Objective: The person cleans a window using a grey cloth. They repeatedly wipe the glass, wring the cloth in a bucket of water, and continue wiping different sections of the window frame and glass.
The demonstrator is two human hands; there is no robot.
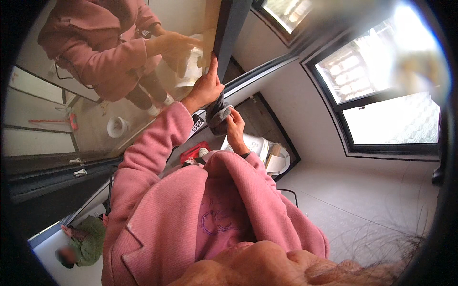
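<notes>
My left hand (204,90) is raised to the dark frame (230,37) of a large glass panel (171,21), one finger stretched along the frame's edge. Below it hangs a dark grey cloth (216,116), bunched and folded. The cloth's upper end reaches the underside of my left hand; whether those fingers grip it is hidden. My right hand (236,127) pinches the cloth's lighter edge between thumb and fingers. The glass mirrors my pink coat, arms and hands.
White buckets (259,146) stand on the floor below my right arm, one with flat pieces in it. A red dustpan (193,152) lies near my shoes. Windows (390,118) fill the right wall. At lower left, a person in a green top (91,239) is visible.
</notes>
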